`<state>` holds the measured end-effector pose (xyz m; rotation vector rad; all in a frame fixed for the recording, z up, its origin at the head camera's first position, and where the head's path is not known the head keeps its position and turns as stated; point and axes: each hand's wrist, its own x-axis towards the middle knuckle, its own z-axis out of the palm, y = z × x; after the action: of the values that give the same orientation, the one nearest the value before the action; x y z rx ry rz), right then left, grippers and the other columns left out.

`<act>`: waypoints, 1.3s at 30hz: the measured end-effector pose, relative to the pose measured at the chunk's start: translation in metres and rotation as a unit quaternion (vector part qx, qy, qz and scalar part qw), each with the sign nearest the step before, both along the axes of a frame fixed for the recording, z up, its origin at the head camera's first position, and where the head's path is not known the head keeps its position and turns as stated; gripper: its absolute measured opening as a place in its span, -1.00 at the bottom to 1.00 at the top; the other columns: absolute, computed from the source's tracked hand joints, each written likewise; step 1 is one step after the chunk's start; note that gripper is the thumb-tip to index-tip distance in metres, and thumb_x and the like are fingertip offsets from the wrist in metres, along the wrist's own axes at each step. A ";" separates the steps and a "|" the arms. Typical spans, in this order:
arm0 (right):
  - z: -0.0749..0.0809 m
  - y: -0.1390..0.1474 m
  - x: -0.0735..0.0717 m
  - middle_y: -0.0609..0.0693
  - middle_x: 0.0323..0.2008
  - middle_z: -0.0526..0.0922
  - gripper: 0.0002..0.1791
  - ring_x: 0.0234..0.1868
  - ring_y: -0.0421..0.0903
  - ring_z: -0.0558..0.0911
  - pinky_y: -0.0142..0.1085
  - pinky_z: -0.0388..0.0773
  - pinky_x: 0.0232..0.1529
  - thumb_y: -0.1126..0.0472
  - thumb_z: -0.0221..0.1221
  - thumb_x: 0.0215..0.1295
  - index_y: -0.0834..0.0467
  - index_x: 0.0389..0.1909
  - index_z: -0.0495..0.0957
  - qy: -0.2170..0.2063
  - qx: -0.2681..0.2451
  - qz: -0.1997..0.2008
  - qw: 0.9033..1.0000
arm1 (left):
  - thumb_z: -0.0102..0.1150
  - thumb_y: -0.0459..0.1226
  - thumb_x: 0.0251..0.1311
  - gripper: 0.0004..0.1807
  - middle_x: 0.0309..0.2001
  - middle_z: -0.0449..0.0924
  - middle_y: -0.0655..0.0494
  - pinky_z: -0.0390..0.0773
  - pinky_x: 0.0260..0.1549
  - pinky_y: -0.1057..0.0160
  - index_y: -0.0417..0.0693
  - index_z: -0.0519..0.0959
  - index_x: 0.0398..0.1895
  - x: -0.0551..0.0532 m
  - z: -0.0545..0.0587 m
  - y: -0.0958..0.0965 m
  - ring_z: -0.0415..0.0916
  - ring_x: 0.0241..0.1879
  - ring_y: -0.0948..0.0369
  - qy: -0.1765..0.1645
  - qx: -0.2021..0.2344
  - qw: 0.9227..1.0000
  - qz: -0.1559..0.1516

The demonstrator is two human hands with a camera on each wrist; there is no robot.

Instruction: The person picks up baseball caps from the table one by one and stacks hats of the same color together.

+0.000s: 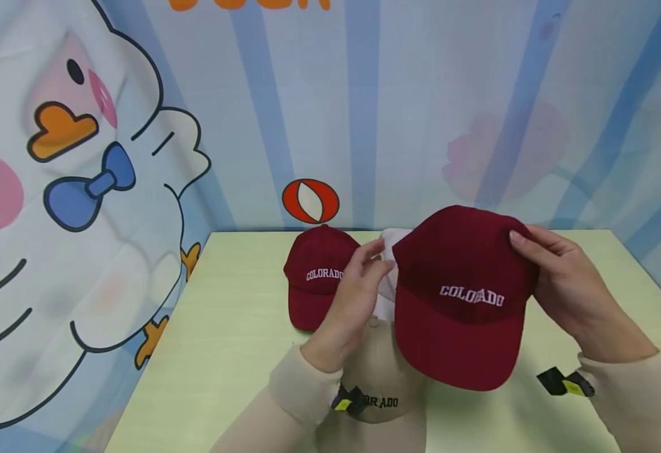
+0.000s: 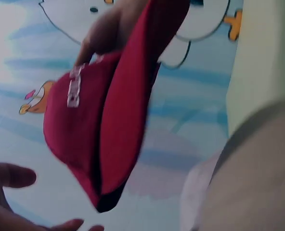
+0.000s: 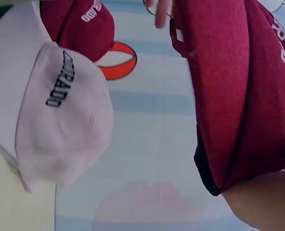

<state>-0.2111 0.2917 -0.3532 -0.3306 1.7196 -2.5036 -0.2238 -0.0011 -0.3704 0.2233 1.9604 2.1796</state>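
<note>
A dark red baseball cap [image 1: 461,264] with white COLORADO lettering is held up above the table, its brim tilted down toward me. My right hand [image 1: 574,283] grips its right side, thumb on the front of the crown; the other fingers are partly hidden behind it. Just off the cap's left edge is my left hand [image 1: 359,289]. Its fingers [image 2: 17,175] are spread and bent a little, with a gap between them and the cap in the left wrist view. The cap's brim [image 3: 219,86] shows close up in the right wrist view.
Another dark red cap [image 1: 319,258] sits at the table's back, left of a white cap [image 3: 70,125] that the held cap partly covers. A beige cap [image 1: 387,365] lies in front, partly behind my left wrist. A cartoon-printed backdrop [image 1: 319,113] borders the pale table [image 1: 223,327].
</note>
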 end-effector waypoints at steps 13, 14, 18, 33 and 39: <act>-0.002 -0.069 -0.008 -0.14 -0.16 0.78 -0.78 -0.16 -0.20 0.77 -0.30 0.67 -0.08 0.19 0.12 0.58 0.01 0.06 0.70 -0.022 0.098 0.056 0.993 | -0.09 0.00 0.61 -0.58 0.09 0.63 0.08 0.61 0.08 0.17 0.08 0.53 0.32 -0.033 0.002 -0.043 0.61 0.04 0.18 0.173 -0.162 0.967 -0.091; -0.003 -0.072 -0.009 -0.14 -0.16 0.78 -0.78 -0.16 -0.20 0.77 -0.29 0.67 -0.08 0.18 0.12 0.58 0.00 0.06 0.70 -0.024 0.096 0.058 0.993 | -0.11 0.00 0.61 -0.60 0.00 0.64 0.06 0.62 0.00 0.20 0.06 0.56 0.26 -0.034 0.001 -0.045 0.62 -0.05 0.18 0.173 -0.161 0.967 -0.095; -0.005 -0.080 -0.014 -0.14 -0.18 0.78 -0.80 -0.19 -0.20 0.76 -0.29 0.67 -0.10 0.17 0.14 0.57 0.01 0.03 0.71 -0.030 0.090 0.060 0.994 | -0.12 -0.04 0.63 -0.66 -0.27 0.56 0.01 0.58 -0.20 0.27 -0.04 0.59 -0.05 -0.041 -0.004 -0.051 0.59 -0.26 0.17 0.185 -0.132 0.967 -0.112; -0.005 -0.095 -0.041 -0.14 -0.14 0.73 -0.69 -0.14 -0.21 0.73 -0.30 0.65 -0.03 -0.03 0.17 0.54 0.02 0.13 0.60 -0.069 0.135 0.063 0.986 | -0.01 -0.03 0.58 -0.69 -0.31 0.66 0.17 0.66 -0.27 0.34 -0.04 0.61 -0.01 -0.065 -0.007 -0.059 0.67 -0.31 0.27 0.097 0.022 0.990 -0.099; -0.002 -0.096 -0.048 -0.13 -0.10 0.72 -0.61 -0.14 -0.21 0.68 -0.32 0.57 -0.07 -0.04 0.15 0.55 0.07 0.23 0.53 -0.034 0.208 0.088 0.974 | -0.03 -0.03 0.59 -0.71 -0.34 0.63 0.19 0.64 -0.32 0.36 0.02 0.60 -0.01 -0.071 -0.012 -0.067 0.64 -0.35 0.29 0.068 0.053 0.995 -0.054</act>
<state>-0.2587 0.1955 -0.3547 -0.3363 2.0248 -1.9474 -0.2944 -0.0682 -0.3825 0.4960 1.8533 2.2536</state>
